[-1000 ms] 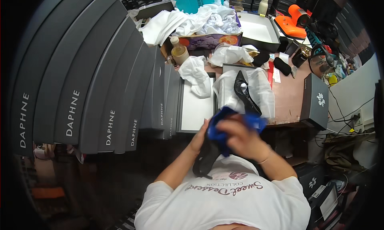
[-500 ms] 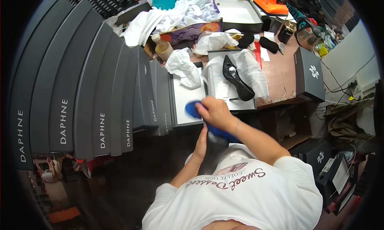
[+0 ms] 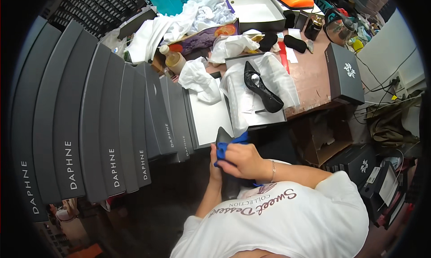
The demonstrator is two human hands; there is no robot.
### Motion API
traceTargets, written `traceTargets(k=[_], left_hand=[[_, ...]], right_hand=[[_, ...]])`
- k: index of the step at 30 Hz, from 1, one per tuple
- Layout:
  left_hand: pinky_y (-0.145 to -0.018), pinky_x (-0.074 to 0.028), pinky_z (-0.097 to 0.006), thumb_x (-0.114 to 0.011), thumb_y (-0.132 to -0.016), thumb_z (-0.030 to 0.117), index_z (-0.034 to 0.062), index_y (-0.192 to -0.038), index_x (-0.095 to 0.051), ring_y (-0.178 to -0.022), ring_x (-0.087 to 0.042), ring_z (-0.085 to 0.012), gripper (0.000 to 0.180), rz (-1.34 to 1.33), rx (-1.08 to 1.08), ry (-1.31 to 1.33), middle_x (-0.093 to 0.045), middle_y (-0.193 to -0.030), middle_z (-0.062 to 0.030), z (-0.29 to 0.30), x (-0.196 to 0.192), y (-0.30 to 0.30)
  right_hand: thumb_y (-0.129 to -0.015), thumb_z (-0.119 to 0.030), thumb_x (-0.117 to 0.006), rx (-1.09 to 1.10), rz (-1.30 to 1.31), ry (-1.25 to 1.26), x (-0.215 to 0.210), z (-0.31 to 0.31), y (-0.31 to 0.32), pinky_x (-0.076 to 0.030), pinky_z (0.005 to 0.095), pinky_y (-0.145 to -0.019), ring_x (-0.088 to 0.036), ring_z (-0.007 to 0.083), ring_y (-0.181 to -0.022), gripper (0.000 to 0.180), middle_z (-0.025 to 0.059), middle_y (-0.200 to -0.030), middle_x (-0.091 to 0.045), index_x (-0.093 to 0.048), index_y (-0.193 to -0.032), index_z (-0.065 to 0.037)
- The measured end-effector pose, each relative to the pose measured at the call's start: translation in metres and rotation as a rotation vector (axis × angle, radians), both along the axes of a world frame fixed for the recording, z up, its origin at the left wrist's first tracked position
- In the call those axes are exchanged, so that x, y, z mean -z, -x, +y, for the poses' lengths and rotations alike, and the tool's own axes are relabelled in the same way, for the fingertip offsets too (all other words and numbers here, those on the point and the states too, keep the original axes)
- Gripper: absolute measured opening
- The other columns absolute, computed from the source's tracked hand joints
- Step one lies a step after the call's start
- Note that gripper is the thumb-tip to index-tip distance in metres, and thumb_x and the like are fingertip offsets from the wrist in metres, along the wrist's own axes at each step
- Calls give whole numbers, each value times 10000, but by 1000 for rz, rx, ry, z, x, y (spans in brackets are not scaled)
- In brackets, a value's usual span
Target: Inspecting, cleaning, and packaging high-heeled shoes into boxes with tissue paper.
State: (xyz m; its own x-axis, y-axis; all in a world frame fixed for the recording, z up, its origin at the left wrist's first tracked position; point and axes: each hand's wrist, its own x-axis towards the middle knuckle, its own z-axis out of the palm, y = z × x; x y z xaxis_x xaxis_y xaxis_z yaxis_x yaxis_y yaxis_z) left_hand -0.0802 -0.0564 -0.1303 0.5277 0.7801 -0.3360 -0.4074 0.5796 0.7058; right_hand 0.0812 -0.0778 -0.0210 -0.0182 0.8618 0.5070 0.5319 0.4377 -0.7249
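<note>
Close to my body, my left hand grips a dark pointed-toe shoe from its left side, the toe pointing away from me. My right hand closes on a bright blue cloth and presses it against the shoe. Both hands hide most of the shoe's middle. On the table beyond lies a black high-heeled pump, tipped on its side, with a white wad inside. It rests on white tissue paper in an open shoe box.
Tall stacks of dark grey shoe boxes crowd my left. A white-lined box lid with crumpled tissue lies beside the open box. At the back stand a bottle and a closed dark box. More boxes sit low on the right.
My right hand and the blue cloth have come nearer my body, uncovering the shoe's toe. The view has also shifted slightly.
</note>
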Motion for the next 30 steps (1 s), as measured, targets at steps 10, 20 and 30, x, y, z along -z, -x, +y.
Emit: traceTargets(k=[10,20,30], left_hand=[[-656,-555,-322,-263,-891,717,-32,-1131,-525,-751,-654,-228,830,-123,161,25,-600,-1021,-144,12,-71,-34],[-917,-507,-397,-323,-916,659,-7,-1233,-511,-1004,-619,-286,761,-26,-88,157,-598,-1105,-187,19,-29,-25],[-671,-568,-359,-410,-894,655,23,-1063,-582,-761,-652,-244,677,-203,-141,345,-641,-970,-140,28,-22,-13]], right_hand=[[-942,-392,-527,3,1577,762,48,56,-71,-528,285,-652,-649,168,-718,339,45,-827,-665,-629,-915,-69],[-681,-125,-708,-104,-166,57,-6,-4,-16,-501,354,-712,-590,248,-815,410,75,-939,-591,-620,-1079,-82],[-725,-136,-694,-644,-109,354,21,-37,-11,-479,340,-613,-579,210,-795,233,32,-849,-556,-690,-957,-114]])
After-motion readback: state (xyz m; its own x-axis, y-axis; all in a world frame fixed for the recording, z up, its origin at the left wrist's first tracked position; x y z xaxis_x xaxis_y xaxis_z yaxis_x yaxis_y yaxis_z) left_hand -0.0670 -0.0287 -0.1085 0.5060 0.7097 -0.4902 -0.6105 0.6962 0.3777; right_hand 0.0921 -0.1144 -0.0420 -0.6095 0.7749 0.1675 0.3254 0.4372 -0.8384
